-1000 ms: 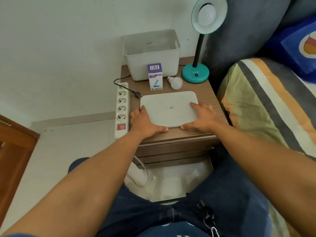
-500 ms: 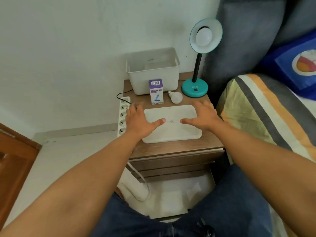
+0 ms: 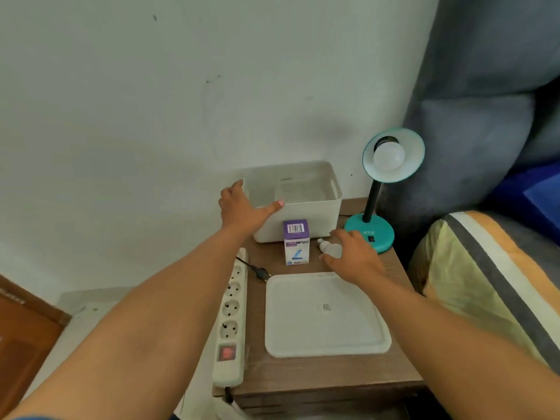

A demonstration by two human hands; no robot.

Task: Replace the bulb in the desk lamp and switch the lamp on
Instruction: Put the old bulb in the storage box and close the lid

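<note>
A teal desk lamp (image 3: pixel 370 233) stands at the back right of the wooden bedside table, its shade tilted toward me with a white bulb (image 3: pixel 389 155) fitted in it. A loose white bulb (image 3: pixel 331 250) lies on the table beside a purple and white bulb box (image 3: pixel 296 245). My right hand (image 3: pixel 351 256) hovers over the loose bulb with spread fingers, touching or nearly touching it. My left hand (image 3: pixel 245 211) rests open against the front left corner of the white bin (image 3: pixel 303 213).
A white lid (image 3: pixel 324 315) lies flat on the table's front. A white power strip (image 3: pixel 230 322) with a red switch runs along the left edge, with a black plug (image 3: pixel 260 271) lying beside it. A striped bed and grey headboard sit to the right.
Both hands left the white lid and moved away from me: the left to the bin's corner, the right to the loose bulb. The camera came closer and looks further up.
</note>
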